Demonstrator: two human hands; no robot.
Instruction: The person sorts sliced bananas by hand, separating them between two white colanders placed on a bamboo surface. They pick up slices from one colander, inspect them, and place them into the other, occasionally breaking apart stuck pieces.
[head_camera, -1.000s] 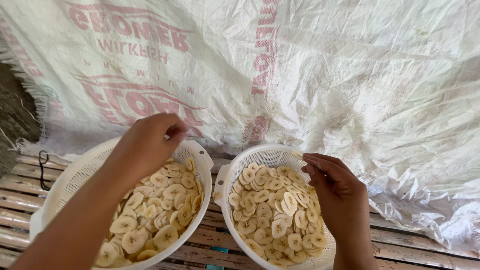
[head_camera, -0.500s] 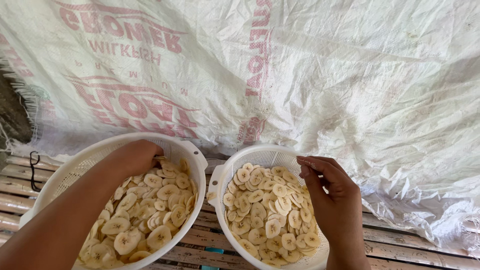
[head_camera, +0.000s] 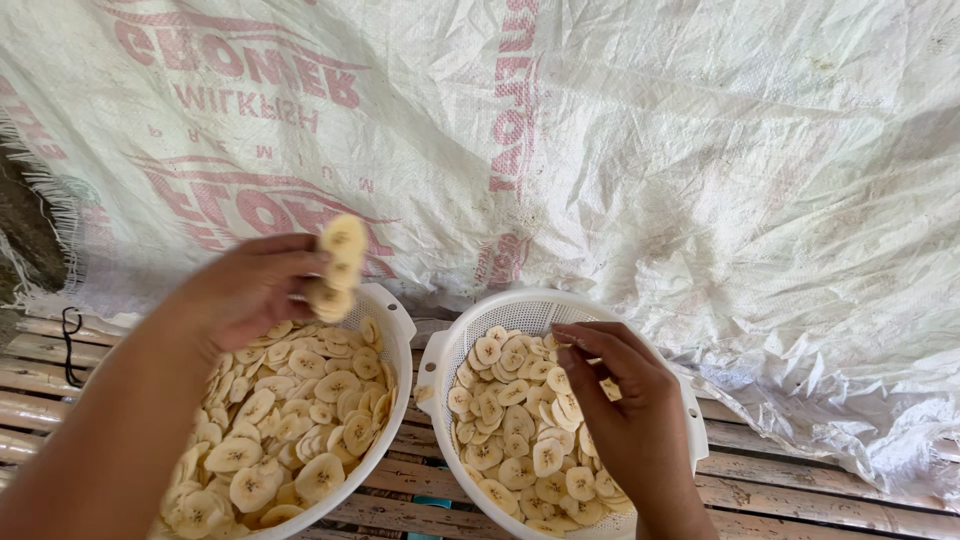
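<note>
Two white perforated plastic baskets sit side by side on wooden slats, both full of pale yellow banana slices. My left hand (head_camera: 252, 288) is raised above the far rim of the left basket (head_camera: 397, 330) and grips a small stack of banana slices (head_camera: 337, 265) between its fingertips. Over the right basket (head_camera: 455, 345), my right hand (head_camera: 622, 410) has its fingers curled down onto the slices (head_camera: 510, 420) at the right side; whether it pinches any slice is hidden.
A large white woven plastic sheet (head_camera: 650, 170) with faded red print is spread out beyond the baskets. Wooden slats (head_camera: 800, 480) run under the baskets and to the right. A frayed sheet edge and dark ground (head_camera: 25, 220) show at far left.
My left hand dipped into the left basket, then rose with a few banana slices pinched in its fingers. My right hand stayed over the right basket.
</note>
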